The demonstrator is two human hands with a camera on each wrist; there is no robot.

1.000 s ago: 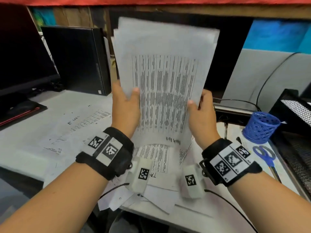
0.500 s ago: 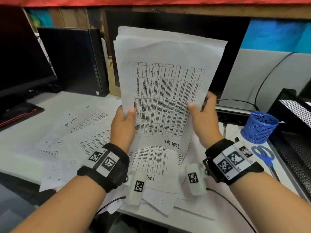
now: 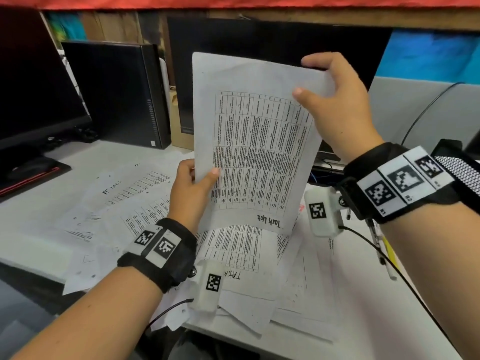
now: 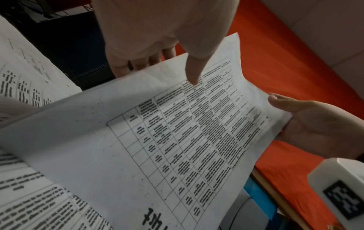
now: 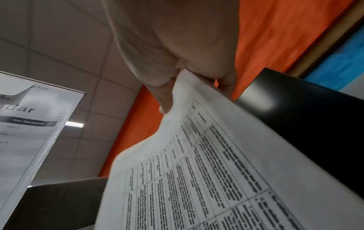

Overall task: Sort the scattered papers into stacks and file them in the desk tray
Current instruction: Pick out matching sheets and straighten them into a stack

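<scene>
White paper, a "Task list" sheaf (image 3: 255,152), stood upright above the scattered papers (image 3: 145,203) on our desk (image 3: 52,193), its top edge before the dark monitor (image 3: 272,35). Our left hand (image 3: 191,193) pinched its left edge; our right hand (image 3: 337,105), lower half a second ago, now pinched the top corner. Only the left wrist view showed fingers (image 4: 138,62) behind the sheet. Only the right wrist view showed a hanging calendar (image 5: 29,124).
</scene>
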